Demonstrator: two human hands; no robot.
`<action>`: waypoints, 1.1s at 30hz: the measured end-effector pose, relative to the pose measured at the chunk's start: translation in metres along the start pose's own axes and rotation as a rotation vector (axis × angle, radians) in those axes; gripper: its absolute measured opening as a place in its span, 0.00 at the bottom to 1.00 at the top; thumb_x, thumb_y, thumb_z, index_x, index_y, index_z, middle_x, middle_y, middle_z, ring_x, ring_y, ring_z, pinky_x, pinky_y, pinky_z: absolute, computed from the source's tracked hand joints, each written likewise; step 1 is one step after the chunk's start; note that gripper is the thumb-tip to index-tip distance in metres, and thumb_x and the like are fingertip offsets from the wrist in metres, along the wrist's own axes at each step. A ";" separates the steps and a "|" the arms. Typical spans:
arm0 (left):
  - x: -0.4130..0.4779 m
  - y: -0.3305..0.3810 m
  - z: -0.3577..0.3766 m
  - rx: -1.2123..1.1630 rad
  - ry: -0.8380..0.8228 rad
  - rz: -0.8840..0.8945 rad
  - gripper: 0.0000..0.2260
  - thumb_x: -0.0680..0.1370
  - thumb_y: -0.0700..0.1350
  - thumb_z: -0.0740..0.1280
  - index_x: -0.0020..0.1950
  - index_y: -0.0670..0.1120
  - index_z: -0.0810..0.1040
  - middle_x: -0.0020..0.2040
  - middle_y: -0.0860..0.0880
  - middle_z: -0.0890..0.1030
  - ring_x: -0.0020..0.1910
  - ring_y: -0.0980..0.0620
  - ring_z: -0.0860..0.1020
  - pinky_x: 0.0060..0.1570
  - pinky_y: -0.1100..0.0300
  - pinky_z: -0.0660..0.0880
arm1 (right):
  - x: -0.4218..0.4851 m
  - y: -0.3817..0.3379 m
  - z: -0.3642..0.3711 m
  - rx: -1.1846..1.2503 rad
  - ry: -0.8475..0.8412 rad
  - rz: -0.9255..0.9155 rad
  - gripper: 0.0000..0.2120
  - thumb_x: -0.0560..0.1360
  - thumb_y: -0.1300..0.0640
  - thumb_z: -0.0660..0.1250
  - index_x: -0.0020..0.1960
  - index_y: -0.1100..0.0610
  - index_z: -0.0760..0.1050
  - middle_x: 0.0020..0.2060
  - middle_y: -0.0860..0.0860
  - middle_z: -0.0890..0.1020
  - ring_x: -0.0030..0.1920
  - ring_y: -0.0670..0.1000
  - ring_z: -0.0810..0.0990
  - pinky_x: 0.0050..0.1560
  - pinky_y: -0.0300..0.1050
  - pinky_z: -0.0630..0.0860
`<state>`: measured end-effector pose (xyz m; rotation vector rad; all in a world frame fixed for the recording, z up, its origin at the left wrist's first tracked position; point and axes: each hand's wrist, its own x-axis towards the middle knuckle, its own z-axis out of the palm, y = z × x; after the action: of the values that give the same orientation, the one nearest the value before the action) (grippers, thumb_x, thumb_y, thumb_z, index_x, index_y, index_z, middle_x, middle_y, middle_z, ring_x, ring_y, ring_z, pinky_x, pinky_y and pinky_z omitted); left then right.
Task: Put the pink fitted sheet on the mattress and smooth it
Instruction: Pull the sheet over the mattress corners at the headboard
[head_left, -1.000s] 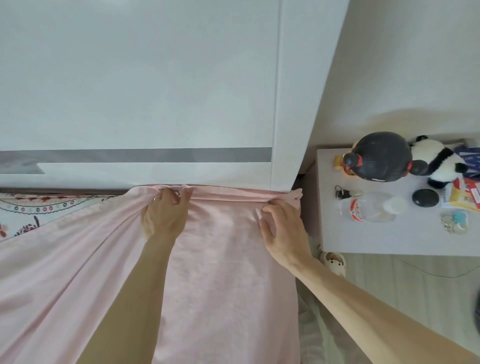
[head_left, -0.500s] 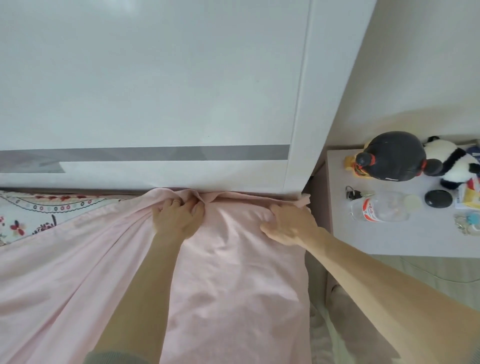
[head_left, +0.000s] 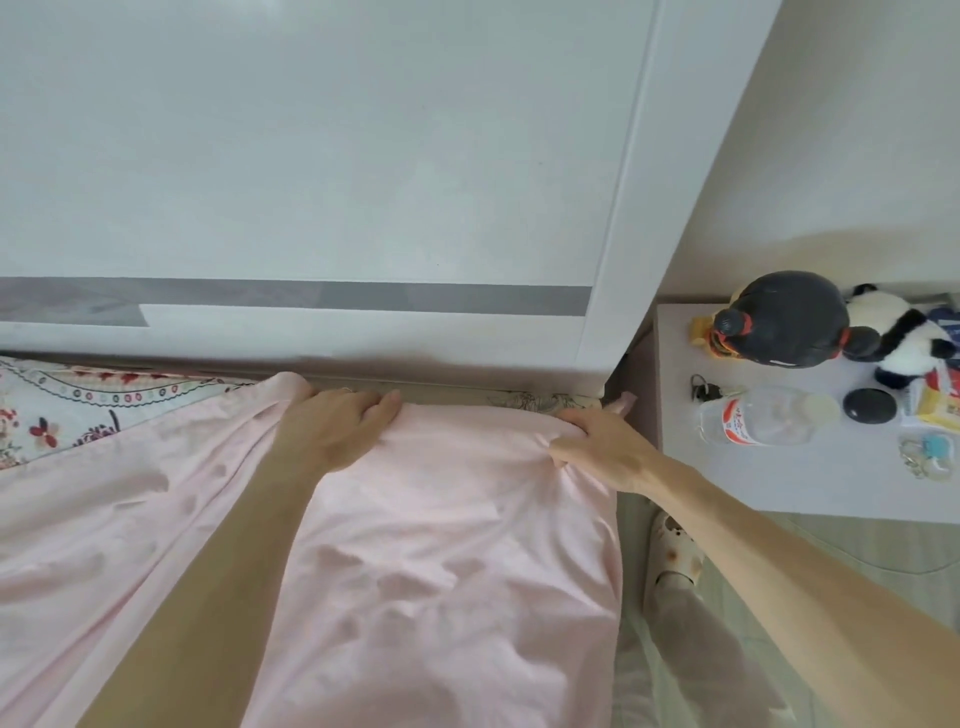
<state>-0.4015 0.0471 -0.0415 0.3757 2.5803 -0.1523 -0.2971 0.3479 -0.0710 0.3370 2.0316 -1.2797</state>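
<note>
The pink fitted sheet (head_left: 415, 571) lies rumpled over the mattress (head_left: 78, 415) under my forearms. The hem that was bunched against the headboard (head_left: 311, 156) has slipped back, baring a flowered strip by the corner, so I reckon the corner isn't hooked yet; fingers of my left hand (head_left: 337, 428) and right hand (head_left: 602, 449) curl into the hem. Room is tight: headboard just ahead, the bench (head_left: 779, 483) near beside the corner.

Home bedroom: mattress (head_left: 78, 415) with pink fitted sheet (head_left: 441, 545) against white headboard (head_left: 311, 182), bedside tabletop (head_left: 779, 483) holding panda plush (head_left: 904, 338), keys (head_left: 704, 388), plastic bottle (head_left: 758, 421); slipper (head_left: 672, 551) on floor.
</note>
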 end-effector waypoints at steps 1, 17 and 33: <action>0.002 -0.001 0.001 -0.008 -0.036 -0.031 0.26 0.81 0.62 0.44 0.47 0.54 0.80 0.46 0.51 0.81 0.58 0.46 0.75 0.59 0.53 0.65 | 0.000 0.002 -0.001 -0.019 0.024 -0.013 0.08 0.62 0.48 0.62 0.35 0.51 0.76 0.31 0.45 0.78 0.44 0.51 0.78 0.59 0.57 0.69; -0.007 0.088 0.089 -0.138 0.421 0.088 0.27 0.77 0.59 0.60 0.72 0.48 0.71 0.71 0.48 0.72 0.71 0.45 0.68 0.70 0.44 0.63 | 0.030 0.070 0.016 -0.361 0.475 0.144 0.27 0.75 0.28 0.53 0.46 0.52 0.71 0.39 0.47 0.79 0.42 0.52 0.76 0.50 0.52 0.74; 0.031 0.116 0.076 -0.023 0.703 0.063 0.14 0.82 0.55 0.61 0.44 0.48 0.78 0.37 0.49 0.78 0.41 0.43 0.76 0.58 0.47 0.71 | 0.044 0.090 -0.014 -0.218 0.488 0.070 0.13 0.79 0.64 0.58 0.61 0.56 0.74 0.47 0.51 0.77 0.54 0.56 0.75 0.57 0.57 0.74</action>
<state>-0.3558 0.1519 -0.1270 0.5837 3.2481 0.0457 -0.2855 0.3969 -0.1584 0.6606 2.5135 -0.9844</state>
